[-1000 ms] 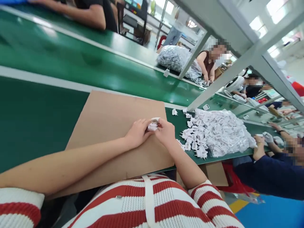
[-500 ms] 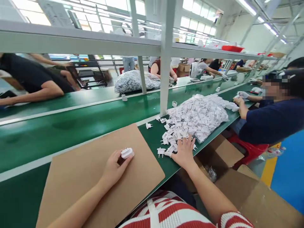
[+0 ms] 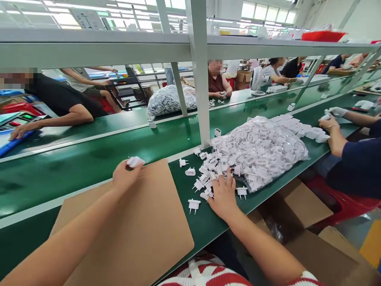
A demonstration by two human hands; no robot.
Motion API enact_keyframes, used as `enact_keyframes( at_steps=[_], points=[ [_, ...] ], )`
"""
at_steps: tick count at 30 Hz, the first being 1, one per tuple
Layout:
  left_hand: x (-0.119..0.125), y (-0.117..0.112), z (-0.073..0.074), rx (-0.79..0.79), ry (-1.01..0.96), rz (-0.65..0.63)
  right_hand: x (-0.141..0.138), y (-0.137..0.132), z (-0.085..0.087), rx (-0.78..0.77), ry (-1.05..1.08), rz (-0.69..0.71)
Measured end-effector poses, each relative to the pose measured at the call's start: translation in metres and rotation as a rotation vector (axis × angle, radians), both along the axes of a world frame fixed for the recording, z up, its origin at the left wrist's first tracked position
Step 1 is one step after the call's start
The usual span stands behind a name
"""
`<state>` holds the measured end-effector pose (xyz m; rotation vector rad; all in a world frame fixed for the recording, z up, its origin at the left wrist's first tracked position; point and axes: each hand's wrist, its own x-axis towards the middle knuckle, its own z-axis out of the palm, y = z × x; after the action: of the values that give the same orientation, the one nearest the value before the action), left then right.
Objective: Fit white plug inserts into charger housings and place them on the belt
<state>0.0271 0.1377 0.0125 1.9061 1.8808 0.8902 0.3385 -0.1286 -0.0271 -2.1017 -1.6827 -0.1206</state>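
Note:
My left hand (image 3: 126,174) pinches a white plastic plug housing (image 3: 136,161) above the far edge of a brown cardboard sheet (image 3: 143,222), near the green conveyor belt (image 3: 98,155). The fingers of my right hand (image 3: 223,194) are spread over loose white two-pin plug parts (image 3: 205,178), touching some of them. White covers sit on several of its fingertips. Behind it, a clear plastic bag (image 3: 268,151) is filled with more such parts. A single plug part (image 3: 194,205) lies left of my right hand, pins toward me.
A white post (image 3: 199,79) and shelf (image 3: 104,51) stand over the line. On the belt is a white housing (image 3: 152,124). A co-worker's gloved hand (image 3: 337,112) works at the right. Open cardboard boxes (image 3: 309,230) stand below the table edge.
My left hand has moved forward and left with the housing, from mid-cardboard to its far edge. My right hand stays at the pile, where parts have shifted. The camera view has turned somewhat.

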Motion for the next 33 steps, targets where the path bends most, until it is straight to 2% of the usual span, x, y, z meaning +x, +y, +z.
enact_keyframes(
  at_steps=[2, 4, 7, 12, 14, 16, 18, 20, 23, 25, 29, 33],
  points=[
    [0.004, 0.035, 0.004, 0.01, 0.044, 0.073, 0.001, -0.001, 0.001, 0.013, 0.025, 0.025],
    [0.004, 0.059, 0.009, 0.014, 0.094, 0.121, 0.002, 0.0, 0.001, 0.014, 0.041, 0.054],
    [-0.003, 0.076, 0.016, -0.013, 0.148, 0.164, 0.006, 0.003, -0.001, 0.005, 0.052, 0.11],
    [-0.017, 0.07, 0.018, -0.078, 0.147, 0.301, 0.008, 0.004, -0.004, 0.05, 0.054, 0.154],
    [-0.016, 0.06, 0.015, -0.024, 0.148, 0.387, 0.008, 0.003, -0.003, 0.114, 0.04, 0.158],
    [-0.011, 0.046, 0.012, 0.07, 0.144, 0.391, 0.011, -0.001, -0.002, 0.183, 0.011, 0.138],
    [-0.003, 0.027, 0.007, 0.152, 0.132, 0.265, 0.017, -0.009, -0.004, 0.23, -0.029, 0.106],
    [0.007, 0.003, -0.001, 0.18, 0.125, 0.054, 0.026, -0.023, -0.008, 0.247, -0.07, 0.039],
    [0.025, -0.033, -0.016, 0.12, 0.132, -0.255, 0.04, -0.045, -0.02, 0.197, -0.124, -0.121],
    [0.038, -0.052, -0.025, 0.078, 0.131, -0.431, 0.045, -0.054, -0.029, 0.122, -0.145, -0.173],
    [0.061, -0.07, -0.035, 0.039, 0.113, -0.644, 0.043, -0.045, -0.038, -0.014, -0.14, -0.198],
    [0.066, -0.074, -0.036, 0.027, 0.085, -0.773, 0.028, -0.02, -0.036, -0.089, -0.093, -0.211]
  ],
)
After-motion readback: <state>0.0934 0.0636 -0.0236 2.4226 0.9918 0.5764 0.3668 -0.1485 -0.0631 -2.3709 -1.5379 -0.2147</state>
